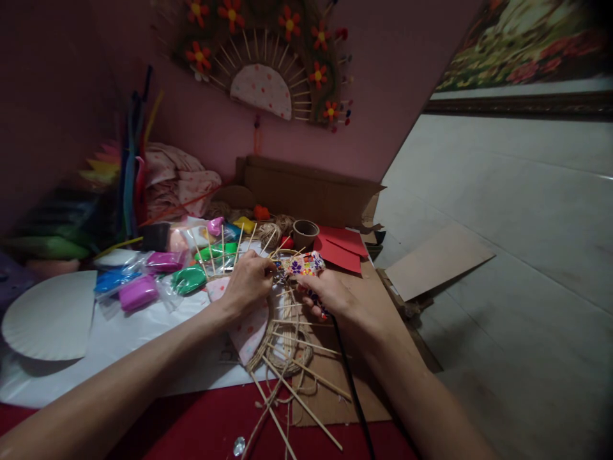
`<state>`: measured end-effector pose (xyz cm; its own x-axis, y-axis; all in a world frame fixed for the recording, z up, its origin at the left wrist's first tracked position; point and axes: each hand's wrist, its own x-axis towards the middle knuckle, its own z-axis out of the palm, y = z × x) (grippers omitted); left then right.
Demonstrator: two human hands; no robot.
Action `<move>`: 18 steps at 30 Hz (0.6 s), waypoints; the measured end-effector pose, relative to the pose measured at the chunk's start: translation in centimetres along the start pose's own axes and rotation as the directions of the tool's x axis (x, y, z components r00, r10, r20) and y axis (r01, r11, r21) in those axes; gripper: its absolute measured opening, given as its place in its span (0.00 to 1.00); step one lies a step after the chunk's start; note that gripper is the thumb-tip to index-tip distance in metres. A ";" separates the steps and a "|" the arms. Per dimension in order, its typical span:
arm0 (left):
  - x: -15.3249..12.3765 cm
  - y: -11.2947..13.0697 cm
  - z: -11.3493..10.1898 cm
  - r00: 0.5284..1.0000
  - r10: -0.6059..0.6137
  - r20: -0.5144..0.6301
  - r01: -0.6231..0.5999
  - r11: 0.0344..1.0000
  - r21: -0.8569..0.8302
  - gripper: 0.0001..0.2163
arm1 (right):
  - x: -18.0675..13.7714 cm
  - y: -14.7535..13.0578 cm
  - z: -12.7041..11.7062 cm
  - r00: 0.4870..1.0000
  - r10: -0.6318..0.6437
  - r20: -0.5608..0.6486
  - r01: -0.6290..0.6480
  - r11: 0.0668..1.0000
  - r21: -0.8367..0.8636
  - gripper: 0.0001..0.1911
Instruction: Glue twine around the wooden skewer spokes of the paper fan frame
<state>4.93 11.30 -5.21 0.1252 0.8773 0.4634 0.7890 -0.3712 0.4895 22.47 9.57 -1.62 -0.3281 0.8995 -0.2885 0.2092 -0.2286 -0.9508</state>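
My right hand (328, 291) is wrapped round a flower-patterned glue gun (306, 263), whose black cord (348, 370) trails down to the front edge. The gun's tip points left, towards the fingers of my left hand (253, 281). Those fingers are pinched together at the rim of a half disc covered in dotted pink cloth (249, 326); what lies between them is too small to make out. Thin wooden sticks (306, 399) fan out from the disc's curved edge, which is lined with jute twine (261, 351). A loose twine loop (304, 358) lies among the sticks.
Packets of coloured clay (138, 292) and a cut paper plate (50, 316) lie at left. Behind are twine balls (269, 235), a small pot (305, 234) and red sheets (341, 248). Cardboard (359, 300) lies under the work. A decorated fan (261, 89) hangs on the wall.
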 end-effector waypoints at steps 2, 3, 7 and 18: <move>0.0 0.0 0.0 1.000 0.003 0.002 -0.003 1.000 0.000 0.08 | 0.0 -0.1 0.0 1.000 0.006 -0.013 -0.006 1.000 -0.007 0.11; 0.0 0.0 0.0 1.000 0.004 0.003 -0.004 1.000 0.001 0.09 | 0.0 -0.1 0.0 1.000 0.008 -0.020 -0.008 1.000 -0.015 0.11; 0.0 -0.1 0.1 1.000 0.001 0.001 -0.001 1.000 0.005 0.09 | 0.0 -0.1 0.0 0.999 0.015 -0.043 -0.017 0.998 -0.054 0.11; 0.0 -0.3 0.4 1.000 0.006 -0.023 -0.007 1.000 -0.005 0.08 | 0.0 -0.1 0.2 0.999 0.022 -0.027 -0.022 1.000 -0.006 0.11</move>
<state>4.88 11.51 -5.67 0.1165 0.8677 0.4833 0.7850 -0.3785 0.4904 22.27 9.57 -1.52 -0.2987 0.9039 -0.3060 0.2220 -0.2461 -0.9435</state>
